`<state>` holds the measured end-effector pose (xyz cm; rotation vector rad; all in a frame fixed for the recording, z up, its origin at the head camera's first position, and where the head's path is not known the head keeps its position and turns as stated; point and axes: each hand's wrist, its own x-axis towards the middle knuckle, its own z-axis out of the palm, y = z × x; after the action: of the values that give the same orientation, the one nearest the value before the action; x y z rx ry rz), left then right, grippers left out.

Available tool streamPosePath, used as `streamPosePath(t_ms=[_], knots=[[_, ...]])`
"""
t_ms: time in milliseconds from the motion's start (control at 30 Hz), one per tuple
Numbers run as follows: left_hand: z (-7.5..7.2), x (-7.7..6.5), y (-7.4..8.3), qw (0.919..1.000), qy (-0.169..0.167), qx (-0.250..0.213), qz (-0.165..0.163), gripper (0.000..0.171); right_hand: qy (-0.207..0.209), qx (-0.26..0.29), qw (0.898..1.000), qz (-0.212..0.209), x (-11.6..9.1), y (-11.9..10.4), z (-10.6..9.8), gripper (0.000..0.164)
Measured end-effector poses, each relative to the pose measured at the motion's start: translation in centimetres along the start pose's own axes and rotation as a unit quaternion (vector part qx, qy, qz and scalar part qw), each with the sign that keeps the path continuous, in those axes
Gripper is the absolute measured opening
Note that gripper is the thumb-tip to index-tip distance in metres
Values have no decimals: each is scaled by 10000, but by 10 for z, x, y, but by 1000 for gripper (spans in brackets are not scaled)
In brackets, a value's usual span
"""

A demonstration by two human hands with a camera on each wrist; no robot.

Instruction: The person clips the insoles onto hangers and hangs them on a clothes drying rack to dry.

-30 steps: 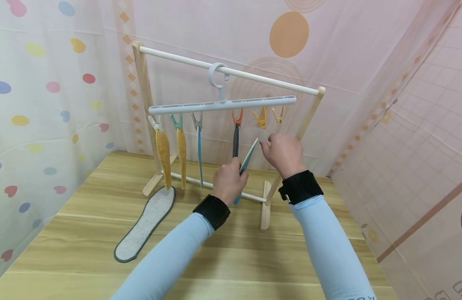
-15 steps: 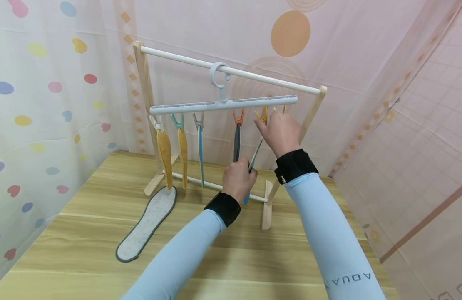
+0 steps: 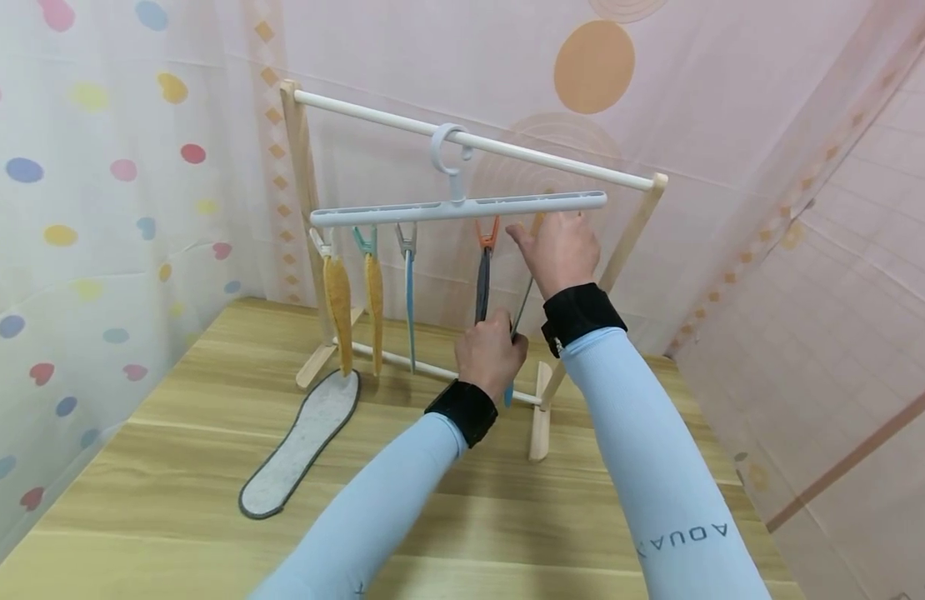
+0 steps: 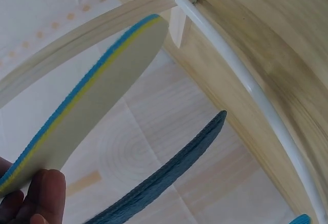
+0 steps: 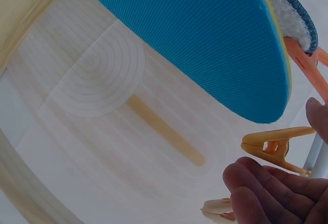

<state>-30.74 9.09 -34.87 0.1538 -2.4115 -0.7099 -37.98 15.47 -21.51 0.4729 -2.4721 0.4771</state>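
My left hand (image 3: 492, 354) grips an insole (image 4: 107, 90) with a blue ribbed face, a yellow edge line and a pale underside; in the head view it is nearly edge-on. Up under the hanger (image 3: 402, 214), my right hand (image 3: 563, 250) is at the yellow clip (image 5: 271, 142), thumb and fingers spread on either side of it. The clip's tips look closed, and the insole's end (image 5: 266, 101) lies just apart from them. A cream clip (image 5: 218, 208) is partly hidden by my right fingers. Beside the blue insole, a dark-edged insole (image 3: 482, 287) hangs from an orange clip (image 3: 487, 235).
The hanger hooks over the white bar (image 3: 372, 115) of a wooden rack (image 3: 301, 150). Left of centre hang two yellow insoles (image 3: 337, 308) and a thin blue one (image 3: 410, 308). A grey insole (image 3: 301, 446) lies on the wooden table (image 3: 170, 467).
My right hand has risen from beside the insole to the yellow clip. The left hand has moved slightly right with the blue insole, which now stands more upright.
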Motion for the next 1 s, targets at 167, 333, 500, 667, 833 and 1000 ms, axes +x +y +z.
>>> streamPosePath(t_ms=[167, 333, 500, 667, 833, 1000], knots=[[2, 2, 0, 10000, 45, -44, -26, 25, -30, 22, 10000, -51, 3, 0, -3, 53], [4, 3, -1, 9998, 90, -139, -114, 23, -105, -36, 9998, -181, 5, -5, -6, 51], [4, 3, 0, 9997, 119, -176, -147, 21, -125, -120, 9994, -288, 4, -6, -7, 52], [5, 3, 0, 9996, 145, -146, -175, 23, -95, -195, 9988, -433, 3, -4, -8, 51], [5, 5, -1, 9992, 158, -254, -263, 25, -91, -213, 9982, -553, 2, -3, -9, 50], [3, 7, -2, 9987, 155, -366, -331, 24, -108, -169, 9982, -568, 2, -4, -10, 52]])
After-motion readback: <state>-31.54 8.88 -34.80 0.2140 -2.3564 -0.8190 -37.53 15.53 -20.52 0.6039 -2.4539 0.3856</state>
